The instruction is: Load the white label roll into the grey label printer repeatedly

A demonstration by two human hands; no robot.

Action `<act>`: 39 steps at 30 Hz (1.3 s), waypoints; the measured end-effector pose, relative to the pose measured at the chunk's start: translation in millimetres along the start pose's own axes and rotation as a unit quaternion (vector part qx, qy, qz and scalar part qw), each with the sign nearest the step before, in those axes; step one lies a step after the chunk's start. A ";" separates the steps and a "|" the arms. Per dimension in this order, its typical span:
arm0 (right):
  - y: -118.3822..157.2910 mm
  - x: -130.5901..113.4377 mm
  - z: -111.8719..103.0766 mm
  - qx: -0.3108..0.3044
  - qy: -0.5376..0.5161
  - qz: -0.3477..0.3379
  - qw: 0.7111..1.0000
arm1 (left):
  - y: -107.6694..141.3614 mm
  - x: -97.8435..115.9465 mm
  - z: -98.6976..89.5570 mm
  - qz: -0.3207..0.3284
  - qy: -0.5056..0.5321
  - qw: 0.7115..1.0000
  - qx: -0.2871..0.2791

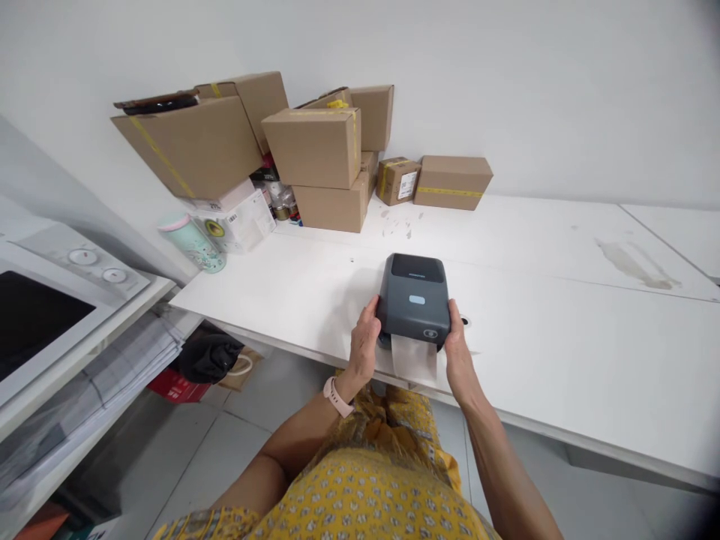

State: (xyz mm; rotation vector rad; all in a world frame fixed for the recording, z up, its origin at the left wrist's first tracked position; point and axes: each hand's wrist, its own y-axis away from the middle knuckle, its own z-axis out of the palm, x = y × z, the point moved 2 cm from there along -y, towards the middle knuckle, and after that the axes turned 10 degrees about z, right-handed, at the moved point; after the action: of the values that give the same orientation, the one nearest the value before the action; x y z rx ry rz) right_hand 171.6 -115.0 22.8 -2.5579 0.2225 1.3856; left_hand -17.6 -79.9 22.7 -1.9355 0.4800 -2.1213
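Note:
A dark grey label printer (413, 311) is at the front edge of the white table, between my two hands. White label paper (415, 358) hangs from its front slot and reaches down over the table edge. My left hand (365, 339), with a pink watch strap (337, 397) on the wrist, grips the printer's left side near its front corner. On the opposite side my right hand (458, 349) is closed against the right front corner. The fingertips of both hands are partly hidden behind the printer's sides. I cannot tell whether its base rests on the table.
Stacked cardboard boxes (315, 150) line the wall at the back left, with smaller boxes (453, 182) beside them. A mint tumbler (194, 244) leans at the table's left end. Further left, a microwave (61, 292) stands on a shelf. The white table (562, 330) extends right.

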 end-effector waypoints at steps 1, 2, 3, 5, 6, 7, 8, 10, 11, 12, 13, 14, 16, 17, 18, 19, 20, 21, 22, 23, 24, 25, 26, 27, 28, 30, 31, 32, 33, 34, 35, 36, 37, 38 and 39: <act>-7.1 -6.2 -3.9 0.011 0.013 -0.014 1.000 | -9.7 3.7 -0.7 0.017 0.026 1.000 0.006; -15.9 -13.6 -7.9 0.023 0.029 -0.028 0.999 | -21.1 7.3 -1.4 0.034 0.052 0.998 0.010; -26.1 -22.1 -11.8 0.037 0.047 -0.043 0.997 | -33.7 10.3 -2.0 0.046 0.073 0.996 0.012; -49.1 -41.2 -19.0 0.070 0.087 -0.074 0.991 | -59.2 12.7 -2.6 0.045 0.088 0.995 0.011; -60.9 -50.9 -22.0 0.086 0.107 -0.089 0.987 | -70.3 11.6 -2.6 0.037 0.086 0.996 0.012; -72.4 -60.0 -24.5 0.098 0.126 -0.103 0.982 | -79.3 9.0 -2.5 0.026 0.079 0.996 0.013; -83.5 -68.0 -26.8 0.109 0.143 -0.116 0.977 | -85.9 4.9 -2.1 0.015 0.068 0.997 0.013; -104.0 -80.1 -30.6 0.127 0.171 -0.137 0.967 | -91.9 -6.7 -1.0 0.002 0.036 0.999 0.012; -113.8 -84.2 -32.4 0.137 0.180 -0.145 0.963 | -92.0 -13.7 -0.4 -0.003 0.014 1.000 0.010; -123.5 -87.3 -34.3 0.147 0.182 -0.150 0.961 | -90.8 -21.0 0.1 -0.008 -0.010 1.000 0.009; -133.1 -89.7 -36.2 0.156 0.176 -0.154 0.960 | -89.1 -28.2 0.5 -0.015 -0.036 0.999 0.006; -142.6 -91.7 -38.1 0.162 0.166 -0.156 0.960 | -87.3 -34.9 0.8 -0.025 -0.063 0.998 0.002; -160.4 -95.6 -41.6 0.165 0.147 -0.152 0.963 | -85.1 -45.7 1.3 -0.043 -0.113 0.993 -0.007; -167.9 -97.8 -43.1 0.164 0.145 -0.145 0.965 | -85.2 -49.3 1.6 -0.048 -0.133 0.990 -0.012; -173.9 -100.0 -44.5 0.166 0.151 -0.135 0.965 | -86.1 -51.7 2.2 -0.048 -0.149 0.987 -0.016; -177.8 -102.3 -45.6 0.172 0.168 -0.127 0.962 | -87.9 -53.1 2.8 -0.046 -0.164 0.985 -0.018; -179.4 -104.6 -46.1 0.181 0.191 -0.126 0.957 | -90.3 -53.7 3.7 -0.042 -0.180 0.983 -0.019; -178.5 -106.4 -45.9 0.192 0.215 -0.135 0.948 | -93.2 -53.9 4.8 -0.041 -0.197 0.979 -0.020; -175.6 -107.4 -44.6 0.200 0.237 -0.155 0.938 | -96.3 -53.9 6.1 -0.044 -0.216 0.975 -0.024; -171.1 -107.1 -42.0 0.200 0.253 -0.181 0.929 | -99.5 -53.8 7.7 -0.050 -0.235 0.970 -0.030; -166.0 -105.0 -38.1 0.188 0.261 -0.209 0.924 | -102.5 -53.4 9.5 -0.058 -0.256 0.964 -0.038; -161.1 -100.9 -33.0 0.161 0.261 -0.231 0.923 | -105.2 -52.8 11.4 -0.063 -0.279 0.957 -0.047; -157.2 -94.7 -26.9 0.120 0.259 -0.240 0.928 | -107.4 -51.9 13.5 -0.065 -0.302 0.949 -0.057; -154.6 -86.6 -19.8 0.059 0.264 -0.233 0.934 | -109.1 -50.6 15.4 -0.065 -0.327 0.940 -0.065; -153.1 -77.1 -12.4 -0.014 0.275 -0.215 0.937 | -110.2 -49.1 17.1 -0.063 -0.353 0.931 -0.072; -152.8 -57.2 0.8 -0.151 0.306 -0.165 0.925 | -110.6 -45.9 20.1 -0.060 -0.393 0.913 -0.088; -153.5 -48.5 5.8 -0.202 0.321 -0.146 0.914 | -110.3 -44.5 21.2 -0.059 -0.406 0.907 -0.097; -154.6 -41.4 9.6 -0.238 0.332 -0.137 0.902 | -109.7 -43.3 22.1 -0.057 -0.415 0.902 -0.106; -156.2 -36.4 12.4 -0.260 0.340 -0.136 0.893 | -109.1 -42.5 22.7 -0.054 -0.422 0.898 -0.114; -158.2 -33.1 14.7 -0.275 0.346 -0.138 0.886 | -108.6 -42.0 23.1 -0.050 -0.428 0.894 -0.121; -160.3 -31.2 16.9 -0.290 0.353 -0.138 0.879 | -108.2 -41.8 23.4 -0.047 -0.434 0.891 -0.126; -162.5 -30.5 19.2 -0.305 0.359 -0.136 0.871 | -108.0 -42.0 23.7 -0.043 -0.439 0.888 -0.131; -164.9 -30.8 21.6 -0.319 0.364 -0.134 0.865 | -107.9 -42.5 23.9 -0.039 -0.444 0.885 -0.135; -167.2 -31.9 24.4 -0.331 0.368 -0.130 0.859 | -107.8 -43.0 24.2 -0.035 -0.446 0.884 -0.137; -169.5 -33.5 27.2 -0.341 0.371 -0.126 0.855 | -107.7 -43.6 24.4 -0.032 -0.448 0.883 -0.136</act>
State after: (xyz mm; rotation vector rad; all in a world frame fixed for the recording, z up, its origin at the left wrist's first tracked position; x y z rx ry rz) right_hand 171.7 56.4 57.4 -3.4196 -0.5829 0.3259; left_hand 16.4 33.8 26.3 -2.8064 0.5149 -0.9820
